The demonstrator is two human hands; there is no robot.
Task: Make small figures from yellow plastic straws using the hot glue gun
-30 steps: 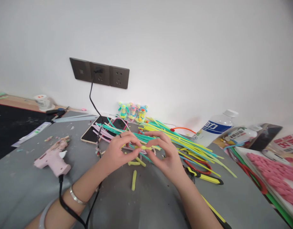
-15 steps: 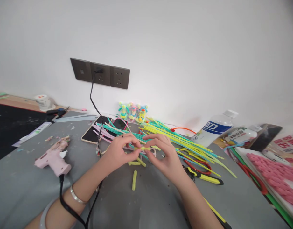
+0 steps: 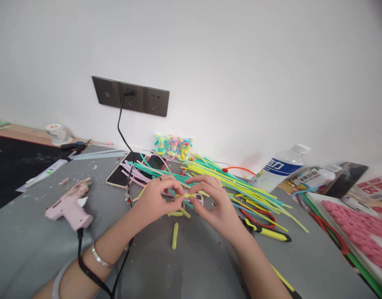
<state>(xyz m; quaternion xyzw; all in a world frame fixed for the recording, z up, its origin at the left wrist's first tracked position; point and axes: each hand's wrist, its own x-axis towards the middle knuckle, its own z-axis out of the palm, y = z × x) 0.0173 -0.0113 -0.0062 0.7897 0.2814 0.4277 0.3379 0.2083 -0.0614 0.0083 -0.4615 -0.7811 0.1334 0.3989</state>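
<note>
My left hand (image 3: 159,197) and my right hand (image 3: 214,203) face each other above the grey table. Between their fingertips runs a short yellow pipe cleaner (image 3: 186,195), pinched at both ends. Just below the left fingers lie a few more short yellow pieces (image 3: 184,212). Nearer to me, one folded yellow piece (image 3: 175,236) rests alone on the table. Behind my hands spreads a loose heap of long yellow pipe cleaners (image 3: 237,182), mixed with teal and lilac ones.
A pink glue gun (image 3: 69,207) lies at the left, its black cord passing under my left arm. Yellow-handled pliers (image 3: 268,233) lie at the right, near a water bottle (image 3: 281,166). Small pipe-cleaner figures (image 3: 173,146) lean on the wall. A tablet (image 3: 118,176) lies behind my left hand.
Both hands stay in nearly the same place. The fingertips have shifted very slightly on the yellow pipe cleaner, and more of it shows between them.
</note>
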